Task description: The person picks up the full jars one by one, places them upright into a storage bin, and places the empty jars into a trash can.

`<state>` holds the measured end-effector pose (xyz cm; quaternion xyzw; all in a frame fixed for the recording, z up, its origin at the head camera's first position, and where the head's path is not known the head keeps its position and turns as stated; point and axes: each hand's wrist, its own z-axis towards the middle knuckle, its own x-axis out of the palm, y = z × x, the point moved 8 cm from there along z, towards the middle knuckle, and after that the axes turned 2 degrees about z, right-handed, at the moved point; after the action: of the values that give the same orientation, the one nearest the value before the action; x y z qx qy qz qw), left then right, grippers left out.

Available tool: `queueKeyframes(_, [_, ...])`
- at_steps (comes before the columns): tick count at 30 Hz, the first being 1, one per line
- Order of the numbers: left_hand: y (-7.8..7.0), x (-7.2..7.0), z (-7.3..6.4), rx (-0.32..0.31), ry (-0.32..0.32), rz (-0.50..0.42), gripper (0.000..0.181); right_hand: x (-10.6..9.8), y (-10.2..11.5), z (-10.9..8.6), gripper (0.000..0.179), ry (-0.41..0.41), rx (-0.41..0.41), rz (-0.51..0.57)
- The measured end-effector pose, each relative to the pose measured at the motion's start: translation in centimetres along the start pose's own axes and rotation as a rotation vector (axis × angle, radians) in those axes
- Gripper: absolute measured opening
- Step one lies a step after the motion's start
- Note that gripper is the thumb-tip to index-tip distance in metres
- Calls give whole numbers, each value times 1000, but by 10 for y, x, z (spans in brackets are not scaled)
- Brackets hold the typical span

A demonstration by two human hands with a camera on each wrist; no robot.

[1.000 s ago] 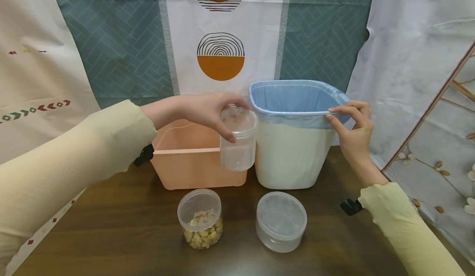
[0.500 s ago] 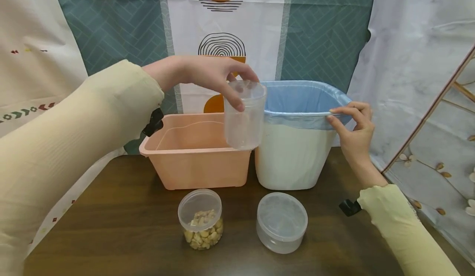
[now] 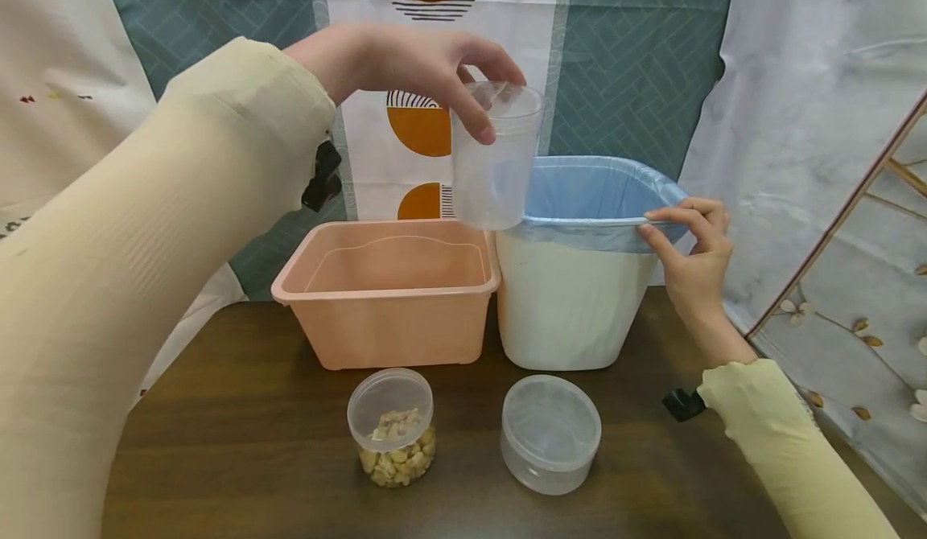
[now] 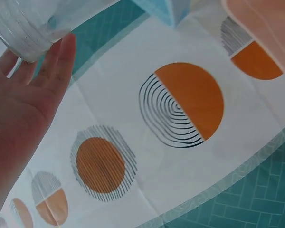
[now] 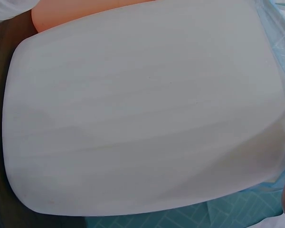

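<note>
My left hand (image 3: 442, 64) grips a clear plastic jar (image 3: 492, 173) near its top, fingers and thumb around the rim. The jar hangs upright in the air and overlaps the left edge of the bin's mouth in the head view. In the left wrist view, the ribbed neck of the jar (image 4: 26, 35) rests against my fingers. My right hand (image 3: 695, 257) pinches the rim of the white bin (image 3: 572, 306) at its front right corner, over the blue liner bag (image 3: 594, 189). The right wrist view is mostly filled by the bin's side (image 5: 142, 118).
A pink plastic basin (image 3: 391, 330) stands left of the bin. In front, on the dark wooden table (image 3: 239, 442), are a clear jar of pale nuts or beans (image 3: 394, 458) and a low lidded clear container (image 3: 550, 434). Patterned cloth (image 3: 630, 80) hangs behind.
My left hand has lifted the clear jar well up and slightly right, from in front of the basin to the level of the bin's rim and above. The right hand stays at the bin's rim.
</note>
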<state>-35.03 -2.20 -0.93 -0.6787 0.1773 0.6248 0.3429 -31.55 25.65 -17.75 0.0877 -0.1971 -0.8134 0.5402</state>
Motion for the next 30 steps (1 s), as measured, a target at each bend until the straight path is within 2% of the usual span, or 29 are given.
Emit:
queueKeyframes(4, [-2,-11,5,-6,-86,28,83,0,-1,1,14,8,-6,-3])
queueKeyframes(8, [-7,-13,13,13,-123,-2,85,-3,-2,1,14,7,-15,-5])
queueKeyframes(14, [-17,-1,30,74,-96,-66,84,-6,-3,1,15,1,-4,-15])
queueKeyframes(18, [-18,8,38,89,-77,-45,82,-5,-3,1,15,4,2,-26])
queueKeyframes(25, [-14,22,48,92,-45,20,82,-3,-5,1,15,8,5,-20])
queueKeyframes(30, [-7,30,53,83,-27,-26,82,-2,-5,1,15,7,1,-12])
